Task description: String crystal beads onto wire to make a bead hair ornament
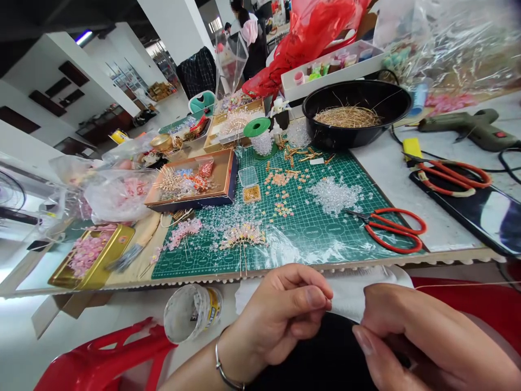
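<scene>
I am following two bare hands over the head feed, near the bottom of the frame. The left hand (295, 317), right of centre, is pressing its thumb against a bent forefinger; that grip is pinched closed, but I am making out nothing between the tips. The right hand (427, 331), in the lower right, is curling its fingers inward with the thumb tucked close, and a gap is separating it from the left.

The relation I am minding is this: a thin, straw-coloured, thread-like wire (468, 284) is running almost level from the right hand's upper edge to the frame's right border. Its long axis is pointing away from the left fingertips, and the right hand is much the nearer; whether those fingers are clasping it, I cannot tell.

At mid-frame, a pale pink-and-yellow beaded fan-shaped ornament with gold prongs (244, 236) is lying on a green gridded cutting mat (179, 264). Red-handled metal cutters (396, 210) are resting across the mat's right edge, above the right hand in the frame.
</scene>
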Tool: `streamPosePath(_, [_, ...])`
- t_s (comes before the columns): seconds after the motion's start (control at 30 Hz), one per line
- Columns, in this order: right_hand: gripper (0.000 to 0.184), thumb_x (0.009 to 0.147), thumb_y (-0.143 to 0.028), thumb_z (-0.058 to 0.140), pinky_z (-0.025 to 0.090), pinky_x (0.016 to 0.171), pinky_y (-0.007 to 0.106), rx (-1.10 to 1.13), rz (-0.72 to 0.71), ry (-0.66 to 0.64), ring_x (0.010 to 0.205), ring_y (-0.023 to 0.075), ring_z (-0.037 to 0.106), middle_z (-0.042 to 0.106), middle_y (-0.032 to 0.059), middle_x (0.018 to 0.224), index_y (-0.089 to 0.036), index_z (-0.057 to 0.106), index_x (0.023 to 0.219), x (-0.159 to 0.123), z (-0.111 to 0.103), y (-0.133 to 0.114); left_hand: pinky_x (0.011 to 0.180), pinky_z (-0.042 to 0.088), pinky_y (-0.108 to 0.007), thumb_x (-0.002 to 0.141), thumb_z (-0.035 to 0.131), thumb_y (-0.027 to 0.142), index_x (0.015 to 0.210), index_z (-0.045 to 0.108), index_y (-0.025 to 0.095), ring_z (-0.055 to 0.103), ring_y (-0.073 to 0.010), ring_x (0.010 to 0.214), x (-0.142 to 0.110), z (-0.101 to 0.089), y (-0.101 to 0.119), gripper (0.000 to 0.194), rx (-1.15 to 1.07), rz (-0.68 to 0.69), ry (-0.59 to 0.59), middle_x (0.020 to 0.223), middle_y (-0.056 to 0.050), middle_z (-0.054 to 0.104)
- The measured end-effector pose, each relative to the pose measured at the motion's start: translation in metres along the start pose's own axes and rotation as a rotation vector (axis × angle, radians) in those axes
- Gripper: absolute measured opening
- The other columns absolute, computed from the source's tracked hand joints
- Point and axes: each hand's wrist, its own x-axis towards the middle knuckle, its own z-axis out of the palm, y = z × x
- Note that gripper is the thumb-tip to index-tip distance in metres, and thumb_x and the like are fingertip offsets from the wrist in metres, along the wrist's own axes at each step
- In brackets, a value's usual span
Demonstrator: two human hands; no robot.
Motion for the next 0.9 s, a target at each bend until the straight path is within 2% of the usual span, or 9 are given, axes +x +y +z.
streamPosePath(0.1, [0.021, 0.086, -0.021, 0.055, 0.031, 0.035, 0.025, 0.056, -0.110, -0.055, 0.038, 0.0102, 0.042, 0.048, -0.0037, 0.048, -0.026, 0.045, 0.069, 0.003, -0.004, -0.001, 0.037, 0.017, -0.011, 0.068, 0.087, 0.022, 0.074, 0.071, 0.012, 0.040, -0.0012, 0.048, 0.001, -0.001, 0.000, 0.020, -0.001, 0.001, -0.008, 0.066, 0.000, 0.058])
streamPosePath(0.27, [0.018, 0.089, -0.018, 0.052, 0.036, 0.040, 0.025, -0.045, -0.030, -0.046, 0.047, 0.0101, 0.045, 0.050, -0.0039, 0.056, -0.026, 0.044, 0.075, 0.004, -0.006, -0.009, 0.037, 0.017, -0.012, 0.068, 0.087, 0.020, 0.074, 0.071, 0.012, 0.040, -0.0003, 0.047, 0.003, -0.002, -0.002, 0.018, 0.011, -0.008, -0.028, 0.068, -0.001, 0.059])
streamPosePath(0.4, [0.017, 0.089, -0.016, 0.053, 0.041, 0.040, 0.021, 0.016, -0.120, -0.074, 0.042, 0.0091, 0.048, 0.054, -0.0044, 0.053, -0.025, 0.050, 0.075, 0.015, -0.005, -0.007, 0.038, 0.018, -0.013, 0.070, 0.087, 0.024, 0.075, 0.073, 0.014, 0.037, 0.0011, 0.044, 0.003, -0.001, -0.004, 0.018, 0.053, 0.013, -0.037, 0.069, 0.000, 0.058])
streamPosePath(0.47, [0.017, 0.091, -0.017, 0.052, 0.044, 0.042, 0.020, 0.019, -0.101, -0.091, 0.044, 0.0094, 0.053, 0.059, -0.0036, 0.054, -0.024, 0.056, 0.077, 0.021, -0.006, -0.004, 0.038, 0.020, -0.014, 0.076, 0.083, 0.030, 0.081, 0.076, 0.018, 0.036, 0.0013, 0.042, 0.001, -0.001, -0.001, 0.015, 0.194, 0.095, -0.038, 0.072, 0.001, 0.058])
streamPosePath(0.53, [0.019, 0.094, -0.021, 0.052, 0.048, 0.043, 0.019, 0.031, -0.028, -0.102, 0.046, 0.0099, 0.056, 0.062, -0.0025, 0.057, -0.023, 0.061, 0.077, 0.023, -0.006, -0.002, 0.042, 0.030, -0.016, 0.085, 0.075, 0.031, 0.089, 0.078, 0.022, 0.045, -0.0011, 0.047, -0.003, 0.000, 0.003, 0.011, 0.495, 0.259, -0.010, 0.080, 0.000, 0.061])
streamPosePath(0.6, [0.021, 0.095, -0.027, 0.054, 0.051, 0.046, 0.019, 0.067, 0.041, -0.111, 0.049, 0.0111, 0.060, 0.063, -0.0021, 0.058, -0.022, 0.062, 0.076, 0.021, -0.006, -0.001, 0.056, 0.043, -0.019, 0.091, 0.069, 0.026, 0.096, 0.078, 0.025, 0.058, -0.0071, 0.065, -0.007, 0.002, 0.006, 0.011, 0.833, 0.455, 0.035, 0.088, -0.003, 0.066])
streamPosePath(0.67, [0.017, 0.095, -0.028, 0.055, 0.053, 0.048, 0.019, 0.093, 0.076, -0.121, 0.055, 0.0131, 0.066, 0.063, -0.0026, 0.058, -0.023, 0.064, 0.083, 0.018, -0.005, -0.001, 0.071, 0.047, -0.023, 0.091, 0.067, 0.020, 0.098, 0.077, 0.024, 0.063, -0.0127, 0.083, -0.010, 0.005, 0.008, 0.013, 1.037, 0.605, 0.071, 0.090, -0.004, 0.068])
streamPosePath(0.77, [0.010, 0.095, -0.022, 0.055, 0.055, 0.053, 0.017, 0.110, 0.073, -0.108, 0.066, 0.0137, 0.072, 0.066, -0.0034, 0.064, -0.025, 0.065, 0.094, 0.015, -0.005, -0.003, 0.071, 0.047, -0.024, 0.089, 0.068, 0.019, 0.092, 0.074, 0.022, 0.062, -0.0134, 0.081, -0.011, 0.009, 0.009, 0.008, 1.096, 0.699, 0.110, 0.086, -0.003, 0.067])
streamPosePath(0.9, [0.009, 0.095, -0.022, 0.056, 0.052, 0.050, 0.015, 0.072, 0.037, -0.073, 0.055, 0.0099, 0.065, 0.066, -0.0052, 0.065, -0.026, 0.061, 0.089, 0.009, -0.013, -0.005, 0.067, 0.044, -0.023, 0.088, 0.067, 0.017, 0.083, 0.072, 0.021, 0.056, -0.0118, 0.075, -0.009, 0.008, 0.015, 0.008, 1.004, 0.715, 0.094, 0.079, -0.001, 0.063])
